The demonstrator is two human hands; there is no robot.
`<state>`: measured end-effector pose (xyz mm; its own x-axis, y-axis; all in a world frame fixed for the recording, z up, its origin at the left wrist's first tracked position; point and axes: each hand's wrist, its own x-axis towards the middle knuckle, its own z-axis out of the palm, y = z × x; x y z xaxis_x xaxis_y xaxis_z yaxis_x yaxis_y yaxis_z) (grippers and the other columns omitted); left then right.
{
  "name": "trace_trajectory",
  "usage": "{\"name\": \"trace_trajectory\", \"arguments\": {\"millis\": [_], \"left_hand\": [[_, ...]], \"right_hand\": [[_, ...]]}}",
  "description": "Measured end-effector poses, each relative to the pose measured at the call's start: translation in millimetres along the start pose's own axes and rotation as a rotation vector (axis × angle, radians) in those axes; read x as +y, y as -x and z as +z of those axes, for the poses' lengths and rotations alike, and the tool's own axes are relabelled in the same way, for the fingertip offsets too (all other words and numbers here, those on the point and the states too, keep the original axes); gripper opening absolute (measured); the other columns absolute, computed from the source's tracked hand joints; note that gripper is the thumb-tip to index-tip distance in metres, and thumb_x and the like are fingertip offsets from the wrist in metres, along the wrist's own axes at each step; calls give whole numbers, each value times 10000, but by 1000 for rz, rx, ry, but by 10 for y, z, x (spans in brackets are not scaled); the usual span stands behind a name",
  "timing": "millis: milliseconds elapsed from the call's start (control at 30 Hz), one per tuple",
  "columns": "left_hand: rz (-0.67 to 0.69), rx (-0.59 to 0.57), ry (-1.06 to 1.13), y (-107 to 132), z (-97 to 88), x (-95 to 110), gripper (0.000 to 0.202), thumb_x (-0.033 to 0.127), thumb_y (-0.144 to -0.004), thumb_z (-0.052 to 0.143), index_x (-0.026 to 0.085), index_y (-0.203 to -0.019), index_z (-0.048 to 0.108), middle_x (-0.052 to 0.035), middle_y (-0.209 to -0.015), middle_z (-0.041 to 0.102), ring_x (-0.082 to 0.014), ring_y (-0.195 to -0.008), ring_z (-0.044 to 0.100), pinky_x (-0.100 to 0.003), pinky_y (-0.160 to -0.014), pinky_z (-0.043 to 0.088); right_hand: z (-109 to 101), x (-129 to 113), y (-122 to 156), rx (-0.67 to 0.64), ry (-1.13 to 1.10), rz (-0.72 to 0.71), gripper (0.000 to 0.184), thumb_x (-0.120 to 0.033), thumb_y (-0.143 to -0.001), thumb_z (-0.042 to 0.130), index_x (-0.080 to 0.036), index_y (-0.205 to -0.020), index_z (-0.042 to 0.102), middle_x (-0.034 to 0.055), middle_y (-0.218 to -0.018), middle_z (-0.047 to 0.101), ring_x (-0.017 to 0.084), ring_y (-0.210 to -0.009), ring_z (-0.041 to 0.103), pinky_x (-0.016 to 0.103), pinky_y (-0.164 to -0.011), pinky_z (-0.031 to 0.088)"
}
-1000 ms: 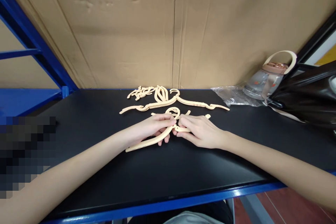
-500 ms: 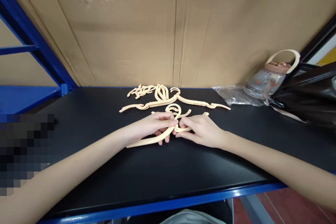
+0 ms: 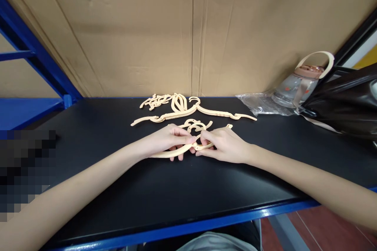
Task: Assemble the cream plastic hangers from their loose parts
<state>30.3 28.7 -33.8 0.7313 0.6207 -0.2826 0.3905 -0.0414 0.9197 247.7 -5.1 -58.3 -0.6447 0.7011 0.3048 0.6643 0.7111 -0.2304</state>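
Between my two hands is a cream plastic hanger piece, a curved hanger arm [image 3: 173,153] with a hook rising from its inner end. My left hand [image 3: 175,137] is closed on it near the joint, thumb on top and fingers below. Pinched in my right hand [image 3: 225,145] is a second, shorter-looking hanger arm [image 3: 205,146], its end touching the first one at the joint; my palm hides much of it. Just behind my hands lie a loose cream hook piece [image 3: 191,122] and other parts, partly covered. Farther back rests a full cream hanger [image 3: 179,115] with hooked, extended ends.
A heap of small cream pieces [image 3: 156,101] and several curved arms [image 3: 179,102] lie at the table's back. To the right are a clear plastic bag [image 3: 259,104], a water bottle [image 3: 300,84] and a black bag [image 3: 347,106]. Cardboard [image 3: 132,39] walls the rear; a blue frame [image 3: 44,51] stands left.
The held hanger piece has tilted, its hook now lower and turned toward the right. Both hands keep their grip at the joint. The whole view has shifted slightly.
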Motion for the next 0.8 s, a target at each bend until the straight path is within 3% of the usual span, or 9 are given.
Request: {"name": "trace_trajectory", "arguments": {"millis": [167, 300, 500, 800], "left_hand": [[-11, 0, -50, 24, -15, 9, 348, 495, -828, 604, 179, -854, 748, -28, -714, 708, -94, -494, 606, -157, -431, 433], [-3, -10, -49, 37, -25, 28, 315, 463, -830, 613, 180, -835, 751, -38, -835, 728, -90, -534, 621, -157, -464, 449], [9, 4, -88, 55, -8, 77, 281, 421, -832, 626, 166, -830, 744, -1, -578, 655, -81, -495, 580, -139, -459, 427], [-20, 27, -38, 50, 9, 65, 252, 413, -814, 639, 176, -818, 725, -10, -696, 681, -107, -571, 612, -169, -479, 479]], "right_hand": [[-1, 10, 6, 18, -31, 15, 310, -464, -846, 603, -195, -730, 499, -53, -585, 573, 83, -504, 485, 203, -495, 240], [34, -3, 17, 62, -112, 22, 318, -463, -818, 640, -189, -709, 522, -50, -576, 595, 73, -490, 499, 190, -487, 248], [77, -16, 38, 132, -134, 2, 322, -467, -823, 635, -184, -702, 538, -51, -563, 611, 64, -473, 510, 182, -474, 249], [71, -26, 36, 156, -83, -3, 291, -432, -837, 626, -187, -703, 546, -60, -548, 581, 62, -478, 498, 185, -481, 254]]}}
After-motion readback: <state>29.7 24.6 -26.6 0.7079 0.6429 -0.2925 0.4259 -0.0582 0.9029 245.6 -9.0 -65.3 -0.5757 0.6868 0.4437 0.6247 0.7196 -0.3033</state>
